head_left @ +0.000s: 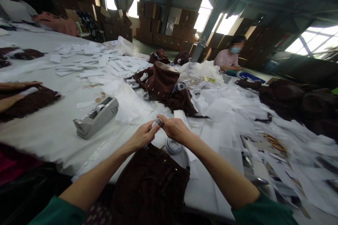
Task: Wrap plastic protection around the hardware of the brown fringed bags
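Note:
My left hand [144,134] and my right hand [173,127] meet above the table, both closed on a small grey-and-white wrapped piece [158,122]; its exact kind is too small to tell. Below them a dark brown fringed bag [155,179] with small gold eyelets hangs over the near table edge. Beside the bag, under my right forearm, lies a coil of wrapped grey-white strap [173,146]. To the left of my hands stands a grey tape dispenser [96,117] holding a clear roll.
Another brown bag [163,79] sits beyond my hands. White paper strips [92,59] and thin white sheets [224,102] cover much of the table. A co-worker's hands [16,95] touch brown fringe at left; another person [227,58] sits at back right.

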Demonstrator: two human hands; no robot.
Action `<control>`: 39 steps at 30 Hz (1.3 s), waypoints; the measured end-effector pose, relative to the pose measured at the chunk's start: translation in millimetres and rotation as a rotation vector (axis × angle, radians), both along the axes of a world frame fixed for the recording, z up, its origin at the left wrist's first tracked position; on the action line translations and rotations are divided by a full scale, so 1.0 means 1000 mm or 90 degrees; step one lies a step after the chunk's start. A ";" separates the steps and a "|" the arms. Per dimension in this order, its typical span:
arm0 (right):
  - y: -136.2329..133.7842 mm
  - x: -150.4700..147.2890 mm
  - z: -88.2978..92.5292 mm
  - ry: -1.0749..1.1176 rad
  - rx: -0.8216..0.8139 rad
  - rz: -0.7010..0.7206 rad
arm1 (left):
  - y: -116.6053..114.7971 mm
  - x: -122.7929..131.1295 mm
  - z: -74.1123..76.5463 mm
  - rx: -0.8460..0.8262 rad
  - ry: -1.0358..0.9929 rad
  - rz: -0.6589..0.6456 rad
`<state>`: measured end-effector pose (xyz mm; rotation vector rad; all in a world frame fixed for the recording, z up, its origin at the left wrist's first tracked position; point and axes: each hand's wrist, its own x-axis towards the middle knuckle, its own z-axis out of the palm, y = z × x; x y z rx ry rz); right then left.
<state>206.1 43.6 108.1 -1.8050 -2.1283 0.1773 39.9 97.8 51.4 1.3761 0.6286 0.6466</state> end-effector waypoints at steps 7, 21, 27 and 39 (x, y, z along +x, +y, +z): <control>-0.128 -0.024 -0.059 0.108 0.077 -0.063 | 0.052 -0.009 -0.022 0.119 0.220 0.231; -0.139 -0.036 -0.147 0.122 0.150 -0.421 | -0.072 0.010 -0.041 0.458 0.624 -0.179; -0.119 -0.001 -0.155 0.093 0.220 -0.361 | -0.049 0.024 -0.036 0.186 0.408 -0.187; -0.073 0.026 -0.111 0.137 -0.013 -0.260 | -0.093 0.055 -0.049 -0.503 0.220 -0.108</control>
